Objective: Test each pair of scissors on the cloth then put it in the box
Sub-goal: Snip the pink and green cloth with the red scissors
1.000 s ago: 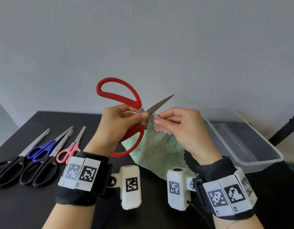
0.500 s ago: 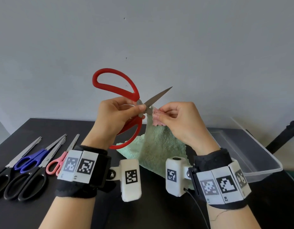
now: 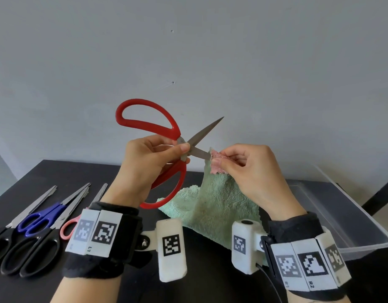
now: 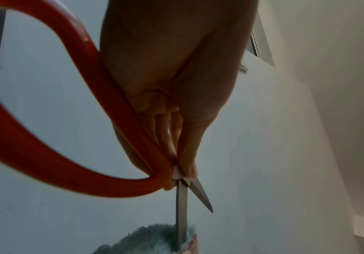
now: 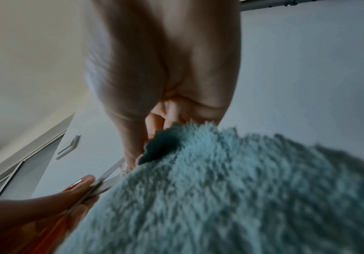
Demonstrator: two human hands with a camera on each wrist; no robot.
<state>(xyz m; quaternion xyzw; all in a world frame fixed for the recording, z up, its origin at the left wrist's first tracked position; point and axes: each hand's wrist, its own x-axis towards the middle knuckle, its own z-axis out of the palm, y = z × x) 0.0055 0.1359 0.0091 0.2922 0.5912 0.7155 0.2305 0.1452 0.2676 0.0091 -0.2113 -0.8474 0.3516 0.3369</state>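
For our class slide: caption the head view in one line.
Left hand holds open red scissors at green cloth pinched by right hand.

Fluffy terry cloth (image 3: pixel 217 202); glossy red plastic, smooth metal scissors (image 3: pixel 167 136); clear plastic box (image 3: pixel 341 215).

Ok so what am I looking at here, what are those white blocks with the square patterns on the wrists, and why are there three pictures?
No machine here: a person works with two bare hands. The white blocks on the black wristbands are small cameras. One picture comes from a head camera looking down; the other two look along each hand from the wrists. The left hand grips the red scissors near the pivot, blades open. The right hand pinches a corner of the green cloth and lifts it to the lower blade. On the black table lie four more scissors at the left and a clear plastic box at the right.
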